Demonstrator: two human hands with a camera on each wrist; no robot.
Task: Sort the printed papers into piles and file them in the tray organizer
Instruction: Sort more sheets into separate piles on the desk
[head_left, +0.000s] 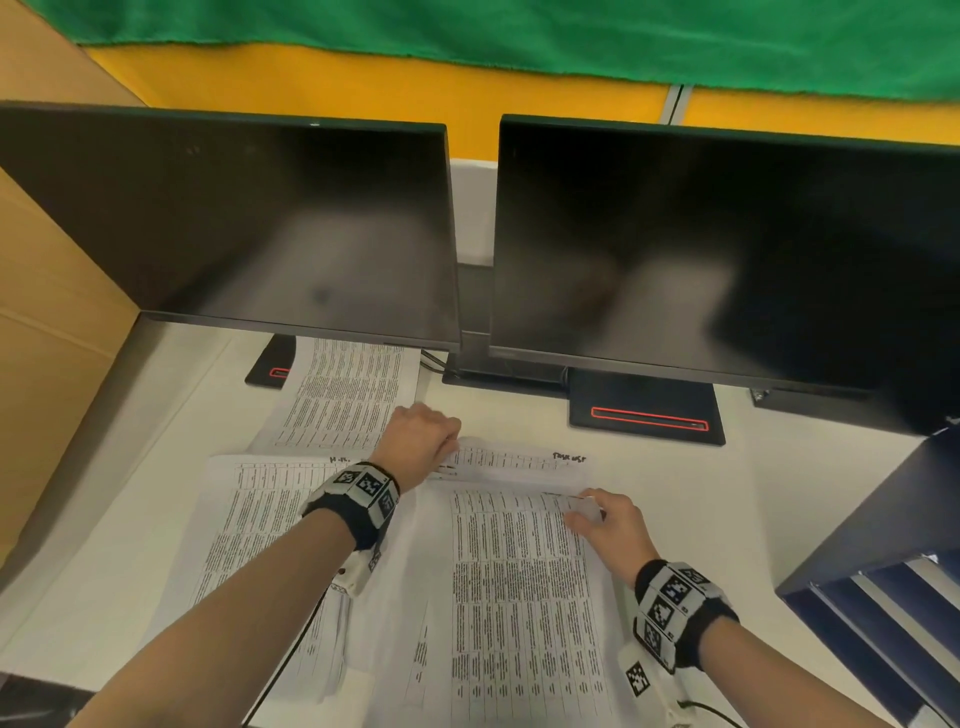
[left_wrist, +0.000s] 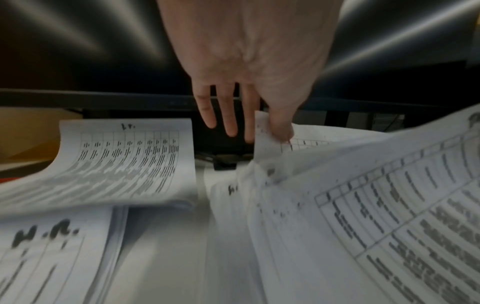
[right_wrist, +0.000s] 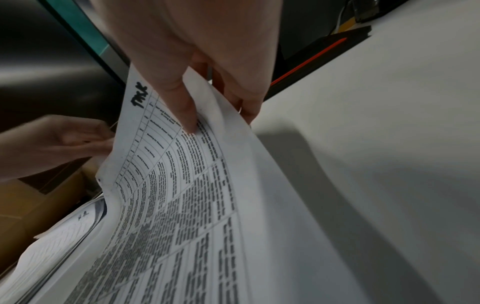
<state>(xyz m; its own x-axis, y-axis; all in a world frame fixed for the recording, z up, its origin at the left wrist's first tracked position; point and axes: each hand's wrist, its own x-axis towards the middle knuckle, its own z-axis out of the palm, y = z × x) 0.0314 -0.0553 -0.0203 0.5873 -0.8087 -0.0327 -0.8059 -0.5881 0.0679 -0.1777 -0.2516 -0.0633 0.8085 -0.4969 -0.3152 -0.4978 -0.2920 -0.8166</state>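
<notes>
A person leans over a white worktop (head_left: 675, 483) with both hands on printed papers. The left hand (head_left: 423, 436) pinches the top left corner of a printed sheet (head_left: 514, 571). In the left wrist view the thumb (left_wrist: 281, 127) presses on that corner and the other fingers (left_wrist: 230, 115) hang straight behind it. The right hand (head_left: 610, 522) pinches the same sheet near its top right corner. In the right wrist view one finger (right_wrist: 185, 107) lies on the printed side and the rest curl under the lifted edge. The sheet bends up off the papers below it. It carries a table of small black print and a hand-written word at the top.

Under it, near the front edge of the worktop, lies a loose pile of papers (head_left: 400, 649). To the left of it sits a second pile (head_left: 244, 525) with letters written by hand at its top. Farther back, toward the back left part of the worktop, another printed page (head_left: 348, 395) lies partly under the left monitor (head_left: 223, 228). The right monitor (head_left: 727, 249) stands beside it, and both screens are dark. Each stands on a black base with a red line (head_left: 649, 418).

The tray organizer (head_left: 883, 587) is dark blue and stands at the right edge of the worktop, well apart from the hands. White paper edges show in its slots. A brown cardboard wall (head_left: 47, 312) runs along the left edge.
</notes>
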